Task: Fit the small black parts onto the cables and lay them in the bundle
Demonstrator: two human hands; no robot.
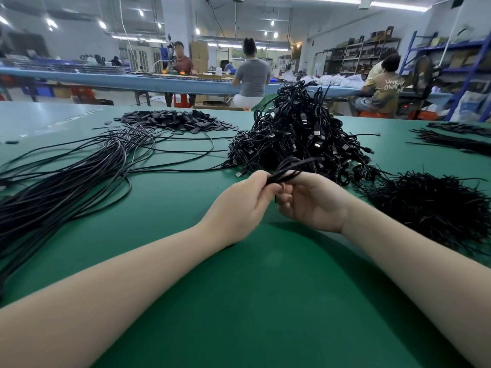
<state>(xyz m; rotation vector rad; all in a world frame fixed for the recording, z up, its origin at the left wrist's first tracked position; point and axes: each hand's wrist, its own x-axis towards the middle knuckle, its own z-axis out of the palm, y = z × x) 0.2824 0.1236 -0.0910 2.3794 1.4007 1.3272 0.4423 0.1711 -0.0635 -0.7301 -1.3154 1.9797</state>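
We see the left hand (pixel 245 201) and right hand (pixel 312 201) meet over the green counter (pixel 239 301), both grips clenched around a few black cables (pixel 288 170). Their long axis points away and rightward, toward the tangled cable pile (pixel 297 134) just beyond the hands.

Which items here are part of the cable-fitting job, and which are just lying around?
In use: left hand, right hand, held cable, small black parts, cable bundle, tangled cable heap.
Idle: black strip pile, far strips.
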